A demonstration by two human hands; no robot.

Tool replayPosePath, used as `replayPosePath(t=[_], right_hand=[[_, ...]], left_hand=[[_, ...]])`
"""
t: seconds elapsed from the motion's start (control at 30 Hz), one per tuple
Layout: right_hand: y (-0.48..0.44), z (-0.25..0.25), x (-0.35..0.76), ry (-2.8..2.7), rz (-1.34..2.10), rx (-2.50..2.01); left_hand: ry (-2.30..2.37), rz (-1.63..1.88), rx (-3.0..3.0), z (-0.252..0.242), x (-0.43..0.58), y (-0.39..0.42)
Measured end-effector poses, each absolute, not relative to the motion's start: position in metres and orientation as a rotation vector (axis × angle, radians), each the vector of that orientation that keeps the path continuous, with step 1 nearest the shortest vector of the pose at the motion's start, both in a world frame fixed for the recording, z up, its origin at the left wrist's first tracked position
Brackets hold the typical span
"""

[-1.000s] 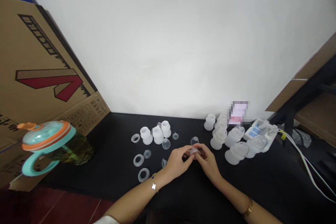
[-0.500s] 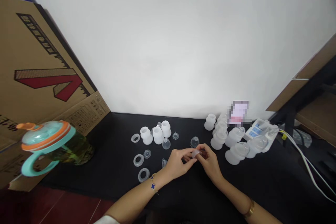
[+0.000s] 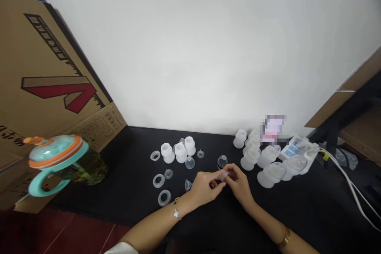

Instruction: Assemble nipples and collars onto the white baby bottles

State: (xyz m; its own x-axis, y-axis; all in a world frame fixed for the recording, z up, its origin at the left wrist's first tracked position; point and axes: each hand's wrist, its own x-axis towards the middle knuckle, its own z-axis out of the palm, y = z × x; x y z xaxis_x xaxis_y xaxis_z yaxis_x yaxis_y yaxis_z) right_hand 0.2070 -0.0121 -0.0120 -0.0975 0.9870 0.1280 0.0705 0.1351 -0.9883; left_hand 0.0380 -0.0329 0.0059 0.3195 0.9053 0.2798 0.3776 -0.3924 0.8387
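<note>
Clear part [image 3: 224, 175] above a black surface [image 3: 127, 174]

Head view: the right hand's [image 3: 241, 188] fingers pinch the part; the left hand's [image 3: 205, 187] meet its edge, grip unclear. Bottles [image 3: 181, 154] stand on the surface, white wall [image 3: 190, 47] behind, carton [image 3: 56, 63] left, red floor [image 3: 86, 232] below.

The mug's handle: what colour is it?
The handle is plain turquoise, seen in the head view.

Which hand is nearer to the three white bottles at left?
Left. The left hand is in front and to the right of the three white bottles; the right hand is farther right.
</note>
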Motion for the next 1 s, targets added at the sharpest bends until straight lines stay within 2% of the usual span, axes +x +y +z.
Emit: replayPosePath(t=[0.67,1.0], right_hand=[[-0.012,-0.012,0.205,-1.482,1.229,-1.142],[-0.014,-0.014,0.205,-1.534,1.171,-1.149]], left_hand=[[1.183,1.12,1.498,0.006,0.037,-0.017],[1.224,1.066,1.633,0.008,0.038,-0.022]])
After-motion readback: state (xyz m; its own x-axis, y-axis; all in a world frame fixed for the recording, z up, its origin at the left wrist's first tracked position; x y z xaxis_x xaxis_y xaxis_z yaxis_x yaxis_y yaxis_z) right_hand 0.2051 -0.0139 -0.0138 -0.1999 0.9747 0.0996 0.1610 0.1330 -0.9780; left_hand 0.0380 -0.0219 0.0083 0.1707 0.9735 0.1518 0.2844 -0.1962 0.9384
